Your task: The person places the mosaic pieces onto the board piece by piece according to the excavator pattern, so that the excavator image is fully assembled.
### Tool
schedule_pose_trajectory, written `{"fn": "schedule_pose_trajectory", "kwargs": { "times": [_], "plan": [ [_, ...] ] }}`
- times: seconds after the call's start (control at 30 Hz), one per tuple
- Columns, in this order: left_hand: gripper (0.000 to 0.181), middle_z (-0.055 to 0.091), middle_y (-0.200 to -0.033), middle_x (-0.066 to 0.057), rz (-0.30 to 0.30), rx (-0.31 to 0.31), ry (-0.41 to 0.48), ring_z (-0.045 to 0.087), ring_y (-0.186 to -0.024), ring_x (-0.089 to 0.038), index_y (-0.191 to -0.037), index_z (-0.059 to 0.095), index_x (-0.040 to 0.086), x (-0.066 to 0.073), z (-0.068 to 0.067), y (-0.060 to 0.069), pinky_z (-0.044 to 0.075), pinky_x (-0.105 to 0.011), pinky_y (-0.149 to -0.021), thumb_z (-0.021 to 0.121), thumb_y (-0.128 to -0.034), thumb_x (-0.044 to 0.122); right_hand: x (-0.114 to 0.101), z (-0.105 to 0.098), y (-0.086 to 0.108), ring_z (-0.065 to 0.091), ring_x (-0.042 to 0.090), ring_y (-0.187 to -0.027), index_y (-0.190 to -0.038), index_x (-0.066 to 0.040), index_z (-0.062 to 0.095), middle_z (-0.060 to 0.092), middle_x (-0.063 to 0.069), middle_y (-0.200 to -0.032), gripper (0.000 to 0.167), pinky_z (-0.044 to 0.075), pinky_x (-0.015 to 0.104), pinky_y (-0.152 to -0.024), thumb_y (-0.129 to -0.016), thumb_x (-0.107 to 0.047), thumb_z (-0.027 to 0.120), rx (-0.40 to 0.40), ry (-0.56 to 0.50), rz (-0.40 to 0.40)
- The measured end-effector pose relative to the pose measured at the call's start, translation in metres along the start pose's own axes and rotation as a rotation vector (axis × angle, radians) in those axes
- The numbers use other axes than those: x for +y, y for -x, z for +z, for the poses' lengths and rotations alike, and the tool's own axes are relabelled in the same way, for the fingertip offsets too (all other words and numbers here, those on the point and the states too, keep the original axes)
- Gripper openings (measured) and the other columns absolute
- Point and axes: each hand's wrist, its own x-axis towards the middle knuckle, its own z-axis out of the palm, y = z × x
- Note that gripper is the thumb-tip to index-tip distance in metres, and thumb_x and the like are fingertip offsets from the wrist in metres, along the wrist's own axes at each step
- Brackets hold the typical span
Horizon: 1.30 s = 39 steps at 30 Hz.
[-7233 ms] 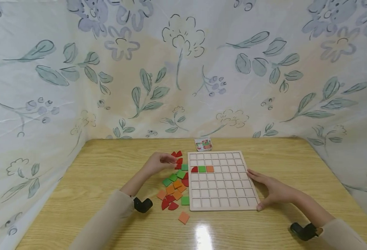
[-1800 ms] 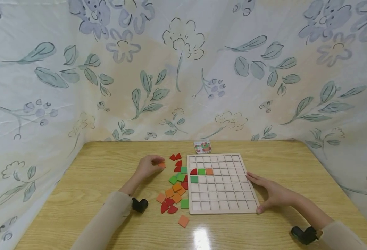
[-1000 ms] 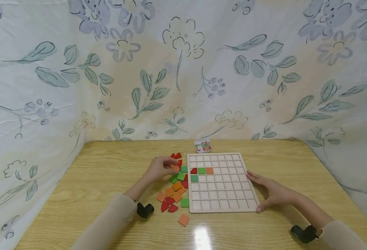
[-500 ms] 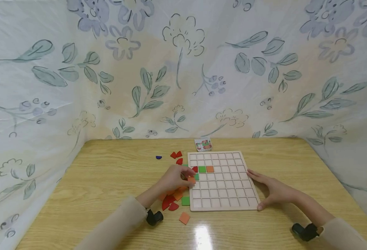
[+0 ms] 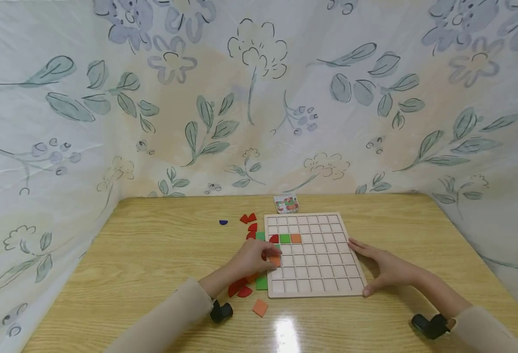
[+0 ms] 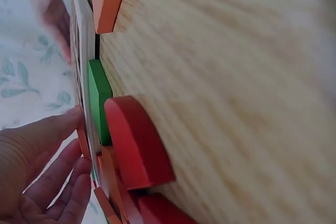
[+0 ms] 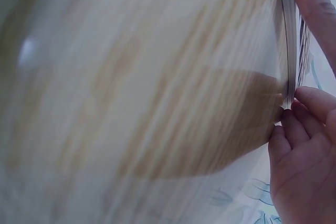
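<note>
Table (image 5: 395, 215) runs well past the right edge of the board (image 5: 319, 272) — right hand (image 5: 386, 267) rests there, fingers straightish. Left hand (image 5: 251, 257) pinches a flat orange square (image 5: 275, 262) at the left column — can't tell if it's seated.

The table (image 5: 417, 230) is yellow-brown with wood lines, and the pale board (image 5: 320, 260) has thin dark lines making boxes, with a red piece (image 5: 274, 239), a green square (image 5: 284, 239) and an orange square (image 5: 296, 238) in one row, and another orange square (image 5: 276, 260) nearer, at the left. Left of the board are red fan shapes (image 5: 252, 227), a bright green tile (image 5: 261, 283) and a dark blue half-circle (image 5: 223, 222), with an orange tile (image 5: 260, 307) at the near side. The far cloth (image 5: 259, 132) is creamy white with purple flowers and green leaves, and the sleeves (image 5: 166, 311) are cream.
</note>
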Motion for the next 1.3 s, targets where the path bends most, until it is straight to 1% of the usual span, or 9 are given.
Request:
{"fn": "schedule_pose_trajectory", "kwargs": {
  "times": [0.07,0.23,0.5,0.63,0.73,0.87,1.07,1.2,1.3],
  "plan": [
    [0.029,0.068,-0.092,0.007,0.006,0.004,-0.004,0.056,-0.079,-0.010,-0.102,0.071,0.013,0.000,0.000,0.000,0.044,-0.018,-0.067,0.077,-0.0740,0.016,-0.001,0.000,0.000,0.012,0.013,-0.134,-0.143,-0.001,0.028,0.023,0.026,-0.147,0.110,0.006,-0.001,-0.094,-0.058,-0.045,0.081,-0.001,-0.002,-0.007],
    [0.028,0.066,-0.088,0.008,0.022,0.004,-0.011,0.054,-0.075,-0.010,-0.101,0.071,0.013,0.000,-0.001,-0.001,0.044,-0.019,-0.065,0.077,-0.0739,0.015,-0.002,-0.001,0.000,0.013,0.013,-0.135,-0.143,0.000,0.028,0.023,0.027,-0.146,0.109,0.006,-0.001,-0.094,-0.059,-0.044,0.081,0.001,0.002,-0.017],
    [0.026,0.064,-0.084,0.008,0.015,0.002,-0.021,0.053,-0.073,-0.010,-0.100,0.071,0.013,0.000,0.000,-0.004,0.044,-0.018,-0.064,0.077,-0.0741,0.014,-0.001,-0.001,0.000,0.013,0.012,-0.134,-0.143,-0.001,0.028,0.023,0.026,-0.147,0.109,0.006,-0.001,-0.094,-0.059,-0.045,0.081,0.002,0.006,-0.007],
    [0.027,0.063,-0.083,0.010,0.015,-0.004,-0.037,0.052,-0.073,-0.009,-0.100,0.070,0.015,0.000,0.002,-0.005,0.043,-0.018,-0.064,0.077,-0.0740,0.018,-0.002,0.000,0.000,0.016,0.022,-0.135,-0.143,-0.002,0.029,0.024,0.025,-0.146,0.109,0.006,-0.001,-0.094,-0.058,-0.046,0.081,0.006,0.021,-0.004],
    [0.024,0.062,-0.079,0.011,0.033,-0.003,-0.068,0.050,-0.069,-0.008,-0.100,0.071,0.015,0.002,0.002,-0.004,0.042,-0.018,-0.062,0.075,-0.0770,0.021,-0.002,0.000,0.000,0.018,0.028,-0.134,-0.143,-0.002,0.029,0.024,0.025,-0.146,0.109,0.006,-0.001,-0.094,-0.058,-0.046,0.081,0.005,0.020,-0.003],
    [0.020,0.059,-0.073,0.011,0.070,0.011,-0.100,0.047,-0.063,-0.006,-0.100,0.071,0.014,0.004,0.001,-0.003,0.041,-0.017,-0.057,0.070,-0.0817,0.021,-0.001,0.000,0.001,0.018,0.030,-0.134,-0.144,-0.002,0.028,0.024,0.025,-0.147,0.109,0.006,-0.001,-0.094,-0.058,-0.045,0.082,0.006,0.006,-0.004],
    [0.022,0.063,-0.077,0.006,0.071,0.008,-0.002,0.049,-0.065,-0.007,-0.101,0.070,0.011,0.000,-0.004,-0.003,0.041,-0.018,-0.056,0.070,-0.0817,0.021,0.001,0.001,0.000,0.016,0.021,-0.135,-0.144,-0.002,0.028,0.023,0.025,-0.147,0.110,0.006,-0.001,-0.094,-0.058,-0.043,0.082,0.010,0.002,-0.007],
    [0.023,0.065,-0.085,0.005,0.031,0.035,0.062,0.053,-0.073,-0.009,-0.104,0.069,0.012,-0.004,-0.017,-0.001,0.045,-0.020,-0.061,0.069,-0.0827,0.023,0.001,0.001,0.000,0.015,0.020,-0.135,-0.143,-0.002,0.028,0.023,0.024,-0.147,0.111,0.006,-0.002,-0.094,-0.057,-0.044,0.082,0.006,-0.009,0.025],
    [0.024,0.066,-0.093,0.004,0.002,0.074,0.086,0.056,-0.079,-0.010,-0.105,0.068,0.012,-0.009,-0.031,0.005,0.048,-0.022,-0.068,0.068,-0.0836,0.021,0.001,0.002,0.000,0.014,0.021,-0.135,-0.143,-0.001,0.028,0.022,0.024,-0.148,0.111,0.005,-0.002,-0.094,-0.057,-0.044,0.082,0.003,-0.009,0.029]
  ]
}}
